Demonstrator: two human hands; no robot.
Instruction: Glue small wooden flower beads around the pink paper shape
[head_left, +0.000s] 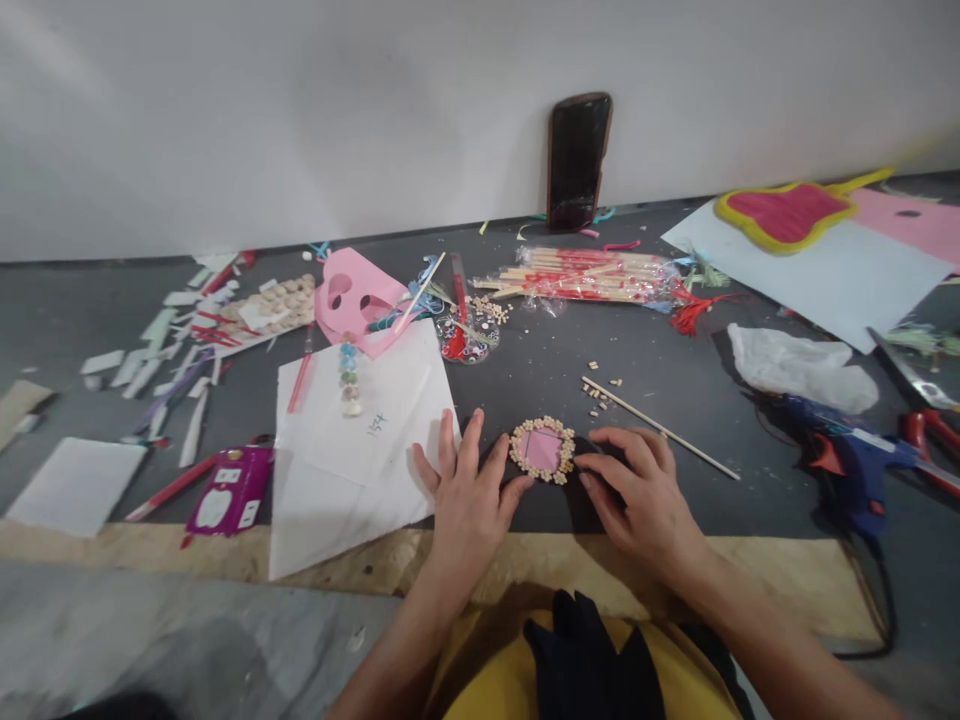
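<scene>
A small pink paper piece with a scalloped border of tan wooden bits (pixel 542 450) lies flat on the dark tabletop between my hands. My left hand (pixel 469 490) is open, fingers spread, partly over the white paper sheet (pixel 322 520); its thumb touches the piece's lower left edge. At the right edge, my right hand (pixel 637 490) has its fingers bent and the tips close together. Anything pinched there is too small to make out. Loose wooden bits (pixel 595 393) and a thin wooden stick (pixel 664 430) lie just beyond it.
A blue glue gun (pixel 855 455) with a trailing cord and red-handled pliers (pixel 919 425) lie right. Wrapped sticks (pixel 585 275) and a leaning phone (pixel 577 160) are behind. Leftward are a pink paper cutout (pixel 352 285), paper scraps (pixel 157 330) and a purple packet (pixel 231 490).
</scene>
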